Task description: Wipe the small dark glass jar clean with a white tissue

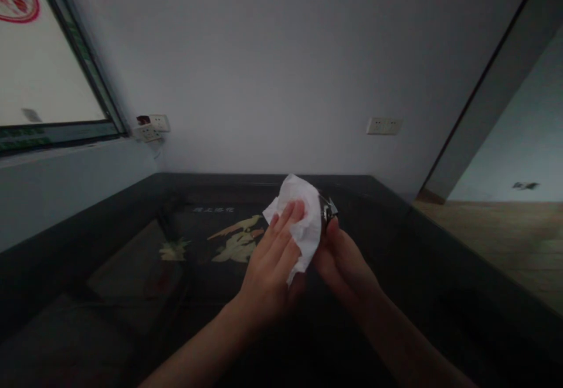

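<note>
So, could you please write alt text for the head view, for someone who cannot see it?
The left hand holds a white tissue against a shiny object held in the right hand, above a dark table. A pale wall with sockets stands behind.

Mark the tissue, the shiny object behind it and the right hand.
tissue [304, 219]: head view, on its crumpled white middle.
shiny object [328, 210]: head view, on the glinting edge beside the tissue.
right hand [345, 264]: head view, on the back of the hand.
</note>
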`<action>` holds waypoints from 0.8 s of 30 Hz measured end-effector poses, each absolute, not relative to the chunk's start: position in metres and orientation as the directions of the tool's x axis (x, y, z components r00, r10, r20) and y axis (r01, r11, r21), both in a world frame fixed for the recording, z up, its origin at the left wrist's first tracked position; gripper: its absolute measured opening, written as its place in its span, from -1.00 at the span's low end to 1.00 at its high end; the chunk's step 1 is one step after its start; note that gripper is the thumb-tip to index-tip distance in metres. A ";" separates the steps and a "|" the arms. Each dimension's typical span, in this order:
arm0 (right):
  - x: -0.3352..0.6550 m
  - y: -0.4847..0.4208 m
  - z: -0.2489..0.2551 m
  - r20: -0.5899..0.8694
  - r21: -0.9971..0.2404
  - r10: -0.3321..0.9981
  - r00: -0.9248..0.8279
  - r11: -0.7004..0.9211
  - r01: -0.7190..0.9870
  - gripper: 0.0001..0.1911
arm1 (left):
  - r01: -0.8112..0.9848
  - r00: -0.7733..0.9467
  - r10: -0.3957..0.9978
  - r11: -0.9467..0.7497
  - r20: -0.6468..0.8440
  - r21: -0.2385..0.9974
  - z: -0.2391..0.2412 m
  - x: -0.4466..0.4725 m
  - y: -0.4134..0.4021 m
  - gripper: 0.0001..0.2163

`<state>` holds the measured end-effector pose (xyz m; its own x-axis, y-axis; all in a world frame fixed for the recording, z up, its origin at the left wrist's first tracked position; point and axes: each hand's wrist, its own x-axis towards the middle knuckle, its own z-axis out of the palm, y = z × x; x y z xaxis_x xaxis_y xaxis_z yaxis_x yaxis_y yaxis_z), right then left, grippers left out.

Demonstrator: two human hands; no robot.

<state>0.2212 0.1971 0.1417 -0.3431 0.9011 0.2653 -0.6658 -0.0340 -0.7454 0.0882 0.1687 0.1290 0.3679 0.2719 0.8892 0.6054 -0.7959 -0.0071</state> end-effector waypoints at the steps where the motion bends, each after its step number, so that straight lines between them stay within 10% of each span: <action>1: 0.221 0.197 0.141 0.281 -0.740 0.897 -0.341 -0.024 -0.672 -0.56 | 0.615 0.350 0.272 -0.788 0.896 -0.002 0.129 0.087 0.169 -0.50; 15: 0.221 0.196 0.135 0.293 -0.768 0.890 -0.350 0.001 -0.641 -0.60 | 0.640 0.236 0.365 -0.756 0.901 0.138 0.136 0.080 0.166 -0.54; 24: 0.226 0.195 0.146 0.309 -0.830 0.882 -0.356 0.066 -0.554 -0.71 | 0.594 0.413 0.246 -0.802 0.877 -0.055 0.144 0.084 0.161 -0.50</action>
<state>0.2258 0.1950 0.1458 -0.3563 0.8820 0.3085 -0.5541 0.0664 -0.8298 0.0837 0.1612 0.1440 0.4128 0.2458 0.8770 0.5944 -0.8023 -0.0550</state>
